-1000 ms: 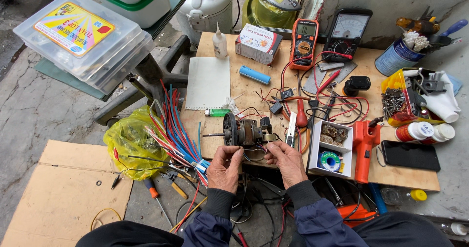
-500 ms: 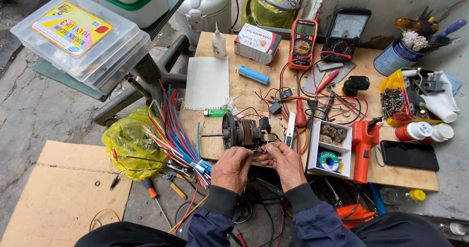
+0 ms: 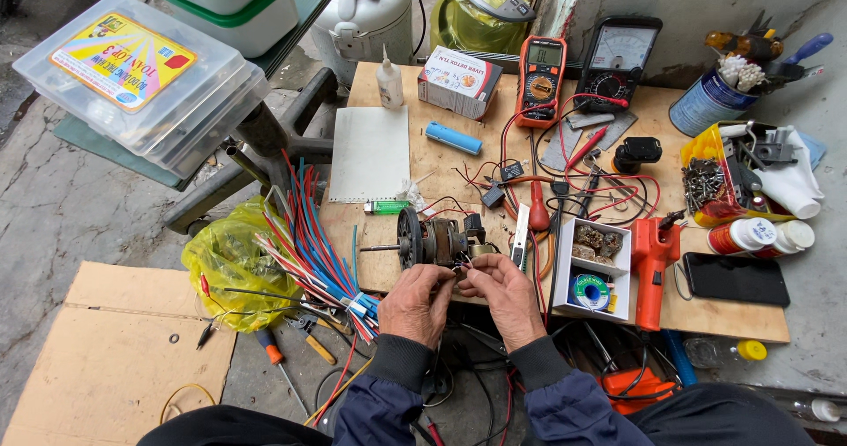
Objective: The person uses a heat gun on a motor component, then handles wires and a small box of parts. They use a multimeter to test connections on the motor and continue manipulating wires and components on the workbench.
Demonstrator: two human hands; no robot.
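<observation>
On the near edge of the wooden worktop (image 3: 423, 159) lies a small electric motor (image 3: 432, 241), its shaft pointing left and its winding and lead wires facing the person. Both hands are at its near side: the left hand (image 3: 418, 303) is curled with fingertips pinched on thin wires coming off the motor, and the right hand (image 3: 505, 289) pinches the same wire ends from the right, the two sets of fingertips almost touching. No tool is in either hand.

As a judgement, the work is mid-way: the motor sits bare out of any housing and its leads are being handled, but nothing looks joined or taped yet. The red soldering gun (image 3: 651, 261) lies untouched to the right, beside a small white box (image 3: 596, 269) holding a solder reel. The orange digital multimeter (image 3: 540, 80) stands far back, its red probe (image 3: 537, 206) resting on the worktop. A bundle of red and blue wires (image 3: 313, 239) fans out left of the motor.
</observation>
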